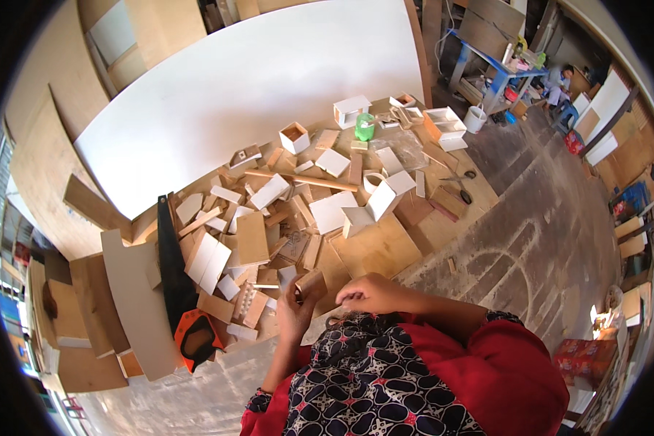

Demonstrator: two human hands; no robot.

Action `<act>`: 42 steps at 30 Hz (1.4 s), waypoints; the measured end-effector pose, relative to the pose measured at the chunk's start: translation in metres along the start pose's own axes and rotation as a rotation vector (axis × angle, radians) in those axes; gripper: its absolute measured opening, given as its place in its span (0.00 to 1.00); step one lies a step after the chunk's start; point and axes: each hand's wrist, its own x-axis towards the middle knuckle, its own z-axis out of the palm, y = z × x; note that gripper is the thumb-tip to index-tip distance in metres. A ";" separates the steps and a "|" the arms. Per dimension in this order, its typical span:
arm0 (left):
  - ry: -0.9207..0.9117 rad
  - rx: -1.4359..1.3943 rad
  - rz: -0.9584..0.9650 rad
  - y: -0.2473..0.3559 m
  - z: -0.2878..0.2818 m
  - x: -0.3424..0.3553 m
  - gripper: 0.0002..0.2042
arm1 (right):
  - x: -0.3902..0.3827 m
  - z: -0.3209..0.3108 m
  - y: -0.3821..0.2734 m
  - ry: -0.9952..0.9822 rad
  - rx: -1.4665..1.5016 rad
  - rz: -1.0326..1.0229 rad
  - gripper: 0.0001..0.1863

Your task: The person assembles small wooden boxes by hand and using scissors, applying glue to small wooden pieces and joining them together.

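Note:
My left hand [295,314] is closed around a small wood block [311,282], raised at the near edge of a low worktable. Just right of it, my right hand [370,293] has its fingers curled together; whatever they hold, if anything, is hidden. Beyond both hands, many wooden offcuts [253,238] lie heaped, some bare and some white-faced. An open white-faced assembly of joined panels [379,199] stands right of the heap, next to a flat plywood piece [376,245]. Behind it sits a roll of tape [373,182].
A handsaw [196,340] with an orange-black handle lies at the table's left. Scissors [463,186] rest at the right. Small white boxes [294,137] and a green plastic container [365,127] stand at the back, before a large white panel [269,87]. A person [557,81] sits far right.

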 end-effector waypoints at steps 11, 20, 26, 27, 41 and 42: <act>-0.013 0.236 0.134 0.016 0.021 0.037 0.26 | -0.044 -0.055 0.042 0.448 -0.018 0.160 0.08; 0.039 0.424 0.092 0.020 0.027 0.036 0.26 | -0.067 -0.112 0.089 0.641 -0.162 0.255 0.06; 0.164 0.637 0.136 0.040 0.041 0.025 0.28 | -0.062 -0.135 0.109 0.594 -0.123 0.174 0.06; 0.177 0.684 0.163 0.040 0.044 0.025 0.28 | -0.059 -0.141 0.109 0.583 -0.138 0.181 0.06; 0.156 0.686 0.224 0.046 0.114 0.038 0.32 | -0.050 -0.191 0.121 0.547 -0.242 0.109 0.04; 0.159 0.674 0.220 0.042 0.118 0.036 0.33 | -0.052 -0.205 0.126 0.619 -0.193 0.115 0.04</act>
